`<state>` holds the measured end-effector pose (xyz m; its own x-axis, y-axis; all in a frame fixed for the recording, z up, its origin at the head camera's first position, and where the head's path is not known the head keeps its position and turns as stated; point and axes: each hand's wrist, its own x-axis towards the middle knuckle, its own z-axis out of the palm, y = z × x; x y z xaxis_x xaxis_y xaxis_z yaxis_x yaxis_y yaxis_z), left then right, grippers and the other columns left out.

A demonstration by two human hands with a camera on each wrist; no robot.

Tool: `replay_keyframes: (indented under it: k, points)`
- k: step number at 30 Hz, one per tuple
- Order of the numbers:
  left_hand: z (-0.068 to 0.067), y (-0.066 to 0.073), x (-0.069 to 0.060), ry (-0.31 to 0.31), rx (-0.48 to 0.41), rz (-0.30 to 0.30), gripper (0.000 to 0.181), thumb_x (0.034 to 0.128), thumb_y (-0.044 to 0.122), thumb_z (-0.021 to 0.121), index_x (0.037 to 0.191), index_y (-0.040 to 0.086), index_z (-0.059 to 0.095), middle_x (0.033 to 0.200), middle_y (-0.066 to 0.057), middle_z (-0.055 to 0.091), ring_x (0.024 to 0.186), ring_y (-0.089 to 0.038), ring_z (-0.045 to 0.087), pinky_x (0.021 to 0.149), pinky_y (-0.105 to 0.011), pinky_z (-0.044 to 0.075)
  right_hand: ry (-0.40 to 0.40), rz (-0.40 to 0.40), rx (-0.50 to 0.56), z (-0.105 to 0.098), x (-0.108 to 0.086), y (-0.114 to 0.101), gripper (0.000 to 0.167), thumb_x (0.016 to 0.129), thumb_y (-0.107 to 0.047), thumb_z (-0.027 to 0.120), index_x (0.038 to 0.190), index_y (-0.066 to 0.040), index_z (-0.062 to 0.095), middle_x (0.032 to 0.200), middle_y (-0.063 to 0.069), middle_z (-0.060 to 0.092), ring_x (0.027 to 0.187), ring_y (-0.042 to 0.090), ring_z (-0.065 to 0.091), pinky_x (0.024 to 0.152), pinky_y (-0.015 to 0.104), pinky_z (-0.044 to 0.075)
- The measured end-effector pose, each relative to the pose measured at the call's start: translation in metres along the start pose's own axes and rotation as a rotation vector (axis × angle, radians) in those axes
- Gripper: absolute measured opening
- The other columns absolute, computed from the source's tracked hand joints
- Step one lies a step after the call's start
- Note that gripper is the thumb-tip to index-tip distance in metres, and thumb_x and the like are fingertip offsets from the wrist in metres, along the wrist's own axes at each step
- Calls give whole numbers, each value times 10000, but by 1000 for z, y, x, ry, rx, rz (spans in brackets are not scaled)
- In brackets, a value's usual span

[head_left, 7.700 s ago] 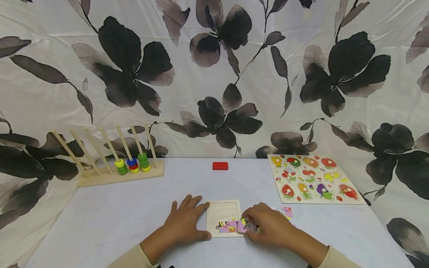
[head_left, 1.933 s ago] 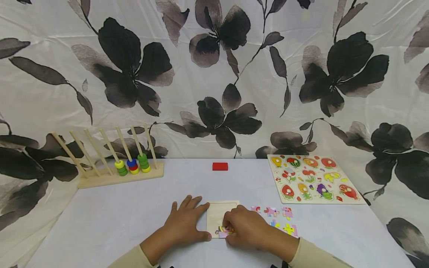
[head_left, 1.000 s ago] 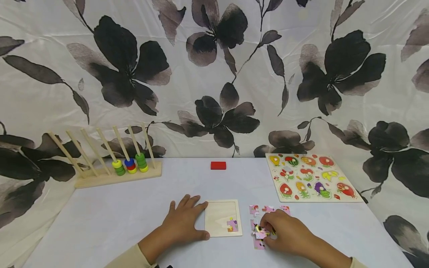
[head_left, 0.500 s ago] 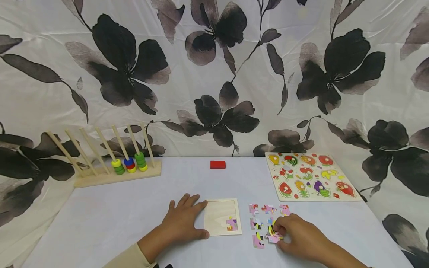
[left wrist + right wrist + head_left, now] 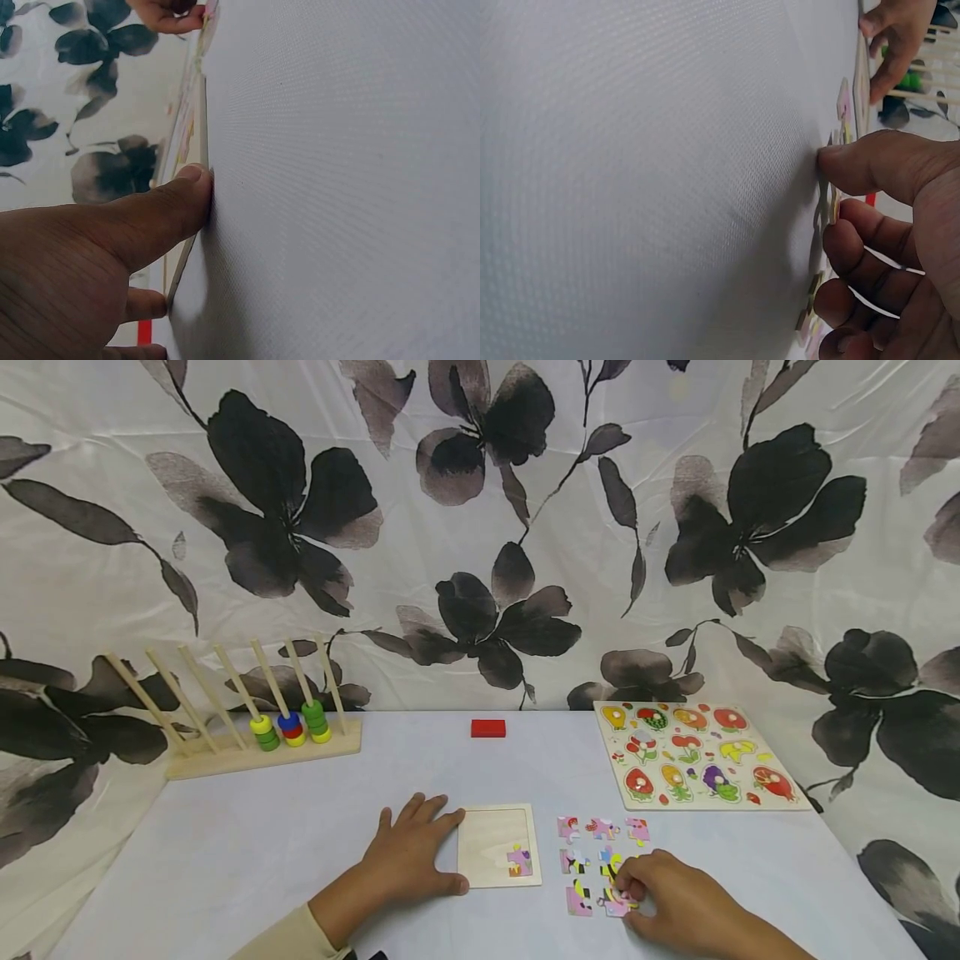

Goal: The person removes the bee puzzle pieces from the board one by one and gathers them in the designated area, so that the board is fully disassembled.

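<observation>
My left hand (image 5: 408,852) rests at the left side of a shallow square wooden puzzle tray (image 5: 487,835), fingers extended, thumb and index finger touching its edge. One pink-purple jigsaw piece (image 5: 519,861) lies in the tray's lower right. To the tray's right, my right hand (image 5: 678,897) pinches a pink and yellow jigsaw piece (image 5: 617,906) low over the table. Thumb and fingers close on that piece's edge (image 5: 835,206) in the right wrist view. Several loose pieces lie around it, among them a pink one (image 5: 577,900) and a black-and-yellow one (image 5: 573,862); the hand partly hides others.
A wooden peg stand (image 5: 262,760) with coloured rings stands at the back left. A red block (image 5: 488,728) lies at the back middle. A fruit puzzle board (image 5: 705,756) lies at the back right. Floral cloth (image 5: 375,610) hangs behind the table.
My right hand has taken the piece from the tray's lower left, carried it right and lowered it among the loose pieces. My left hand has stayed on the tray's edge.
</observation>
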<state>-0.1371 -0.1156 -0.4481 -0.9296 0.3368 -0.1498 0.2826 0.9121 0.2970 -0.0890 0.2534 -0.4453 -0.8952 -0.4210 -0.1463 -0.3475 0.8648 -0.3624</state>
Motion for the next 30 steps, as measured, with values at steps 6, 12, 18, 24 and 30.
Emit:
replay_keyframes:
  k: [6,12,18,24,30]
  points:
    - [1,-1,0,4,1,1,931,676,586,890,1470,214,575,1557,-110,448,1466,-434,311,1068,-802,195,-12,-1,2,0,0,1,291,764,-318,871,944,-316,641,822,-204,471,802,1,445,651,274,423]
    - [2,-1,1,8,5,1,938,670,596,887,1469,216,576,1554,-111,451,1464,-433,312,1065,-804,196,-7,-8,-20,-4,3,-2,295,766,-313,866,957,-300,642,828,-193,467,832,17,450,660,274,416]
    - [2,0,0,1,-3,-8,932,674,584,891,1471,216,576,1560,-107,446,1470,-432,303,1074,-800,184,39,-51,-20,-8,14,-16,284,781,-316,865,955,-283,643,831,-188,474,842,23,459,654,269,420]
    - [3,-2,1,-5,-2,-5,932,679,588,888,1475,218,572,1564,-103,442,1473,-432,298,1078,-797,181,61,-108,-2,-9,32,-34,265,800,-284,838,1001,-247,670,845,-168,496,822,11,463,645,253,430]
    - [4,-3,1,-2,0,-1,936,676,595,887,1474,220,573,1563,-103,444,1471,-433,301,1072,-802,182,4,-110,46,-10,50,-51,276,830,-325,824,1055,-236,690,873,-157,526,843,33,480,647,258,443]
